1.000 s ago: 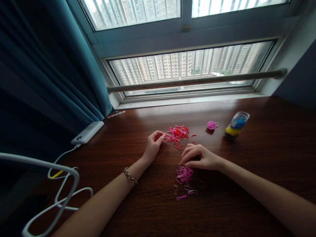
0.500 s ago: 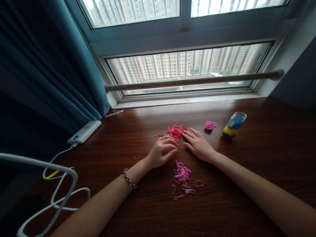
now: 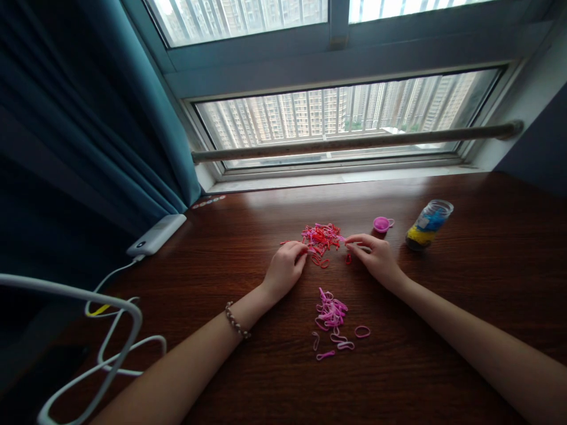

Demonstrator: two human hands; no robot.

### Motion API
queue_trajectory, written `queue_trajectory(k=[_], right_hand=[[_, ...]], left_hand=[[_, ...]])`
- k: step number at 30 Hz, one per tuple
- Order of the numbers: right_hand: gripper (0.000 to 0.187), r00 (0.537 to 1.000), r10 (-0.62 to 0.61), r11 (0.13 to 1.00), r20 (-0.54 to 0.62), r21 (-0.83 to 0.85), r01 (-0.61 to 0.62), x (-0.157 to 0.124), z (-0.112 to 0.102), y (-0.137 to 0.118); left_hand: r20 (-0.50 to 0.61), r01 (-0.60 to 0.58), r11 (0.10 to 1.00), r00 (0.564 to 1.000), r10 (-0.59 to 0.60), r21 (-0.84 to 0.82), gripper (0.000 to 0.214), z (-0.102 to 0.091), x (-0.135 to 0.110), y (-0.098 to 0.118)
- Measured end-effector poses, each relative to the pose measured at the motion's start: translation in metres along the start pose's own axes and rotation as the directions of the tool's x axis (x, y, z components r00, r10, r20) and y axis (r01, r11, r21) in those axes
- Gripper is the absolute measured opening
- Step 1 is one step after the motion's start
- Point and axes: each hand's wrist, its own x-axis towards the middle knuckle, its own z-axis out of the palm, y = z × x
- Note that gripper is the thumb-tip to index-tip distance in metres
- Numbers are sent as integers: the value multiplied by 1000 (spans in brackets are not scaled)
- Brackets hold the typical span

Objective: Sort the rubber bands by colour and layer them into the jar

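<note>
A mixed pile of red and pink rubber bands (image 3: 322, 236) lies on the brown table between my hands. My left hand (image 3: 286, 268), with a braided bracelet at the wrist, is at the pile's left edge. Its thumb and fingers are pinched together around what looks like a pink rubber band. On the opposite edge my right hand (image 3: 376, 257) pinches a pink rubber band (image 3: 342, 239) between thumb and forefinger. A small red rubber band (image 3: 348, 259) lies under those fingertips. Closer to me is a second heap, of only pink and purple rubber bands (image 3: 331, 311), with several loose ones around it.
A pink lid with a loop (image 3: 382, 224) lies beyond my right hand. Right of it stands an uncapped clear jar (image 3: 427, 225) with blue and yellow contents. A white power bank (image 3: 157, 235) with a cable sits at left by the curtain. The window (image 3: 345, 118) is behind.
My hands have moved apart to the pile's two sides. The right fingers, spread flat before, are now pinched on a pink rubber band. The view has shifted slightly.
</note>
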Motion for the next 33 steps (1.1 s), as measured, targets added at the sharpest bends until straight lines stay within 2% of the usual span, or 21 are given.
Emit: queue_trajectory(k=[3,8,13,17,19,21,23,25,27,33], right_hand=[[27,995,99,992,-25,81,-97,0,-1,2],[30,992,121,977,-37,182,-113,2,-1,2],[28,991,134,969,-13,210,-129,3,-1,1],[28,990,143,958,-3,252,-138,1,-1,-10],[27,987,127,938,93,313,-150,-3,0,-21],[26,952,68,917,299,358,-178,-8,0,-33],[25,856,-19,916,516,352,-192,-13,1,-43],[25,769,-79,930,635,324,-173,-17,3,-47],[26,747,-90,936,658,312,-162,-19,4,-48],[29,765,3,896,644,338,-288,-19,7,-43]], left_hand=[[-20,58,998,998,-57,18,6,-1,0,-2],[-50,124,992,991,-122,24,6,-1,1,-5],[-76,40,998,996,-36,51,15,-3,2,-2],[-37,-53,994,998,56,91,20,-3,2,1],[-8,-71,991,997,72,117,18,-2,1,1],[4,-72,988,997,72,135,15,-2,1,1],[3,-66,988,998,66,141,12,-1,1,0],[0,-61,988,998,61,139,11,-2,1,0],[1,-59,990,998,59,129,12,-2,1,1],[-25,-12,997,1000,14,71,9,-1,2,2]])
